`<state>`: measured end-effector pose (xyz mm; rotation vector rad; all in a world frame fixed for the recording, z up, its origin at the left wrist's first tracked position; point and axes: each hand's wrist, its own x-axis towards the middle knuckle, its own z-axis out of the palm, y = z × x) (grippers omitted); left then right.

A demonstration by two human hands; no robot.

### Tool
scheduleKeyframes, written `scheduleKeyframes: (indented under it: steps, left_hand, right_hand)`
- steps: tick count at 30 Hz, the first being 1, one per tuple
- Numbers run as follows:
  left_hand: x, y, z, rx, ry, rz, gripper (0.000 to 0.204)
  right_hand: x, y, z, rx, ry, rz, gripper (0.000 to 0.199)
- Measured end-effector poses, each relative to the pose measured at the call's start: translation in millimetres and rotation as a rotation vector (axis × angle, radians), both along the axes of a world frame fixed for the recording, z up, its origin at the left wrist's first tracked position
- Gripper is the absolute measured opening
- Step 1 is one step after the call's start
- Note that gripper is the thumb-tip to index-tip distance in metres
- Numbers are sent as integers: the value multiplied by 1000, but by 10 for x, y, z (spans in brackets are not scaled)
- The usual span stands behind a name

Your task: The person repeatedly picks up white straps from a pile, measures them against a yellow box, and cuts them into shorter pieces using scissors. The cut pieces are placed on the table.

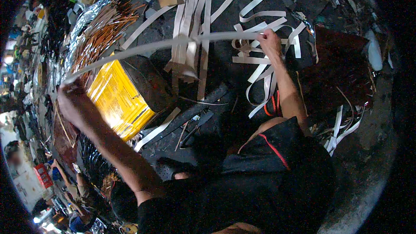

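A long, narrow whitish strip [149, 52] stretches in a shallow arc between my two hands. At its left end, beside the yellow can [119, 99], my left hand [71, 95] is closed on it, a little smeared by motion. My right hand [269, 42] pinches the other end above a loose heap of pale strips [265, 74]. Under the stretched strip lies a bundle of flat pale strips [187, 19], roughly side by side. The can has a dark side [145, 80] and stands between my left arm and the bundle.
A sheaf of thin orange-brown and silvery strands [102, 28] lies at the far left. Dark brown sheet material [338, 69] is at the right, with pale strips [336, 130] near it. Scraps litter the dark ground. Another person's arm [65, 175] shows at the lower left, near a red box [43, 176].
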<state>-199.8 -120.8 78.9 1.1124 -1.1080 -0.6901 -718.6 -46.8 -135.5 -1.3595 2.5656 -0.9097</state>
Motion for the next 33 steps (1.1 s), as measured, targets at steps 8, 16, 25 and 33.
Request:
scheduleKeyframes:
  steps: [8, 16, 25, 33]
  left_hand:
    - [2945, -648, 254, -217, -231, 115, 27]
    - [-1238, 1, 956, 297, -160, -602, 19]
    - [-2576, -137, 181, -305, -331, -856, 28]
    - [-1806, 697, -1228, 562, -397, -1036, 32]
  right_hand:
    - [-931, 264, -138, 137, 217, -232, 32]
    - [-729, 44, 459, -631, -726, -133, 23]
    - [-137, 260, 1491, -981, 341, -235, 25]
    - [1148, -477, 319, -20, -499, 448, 38]
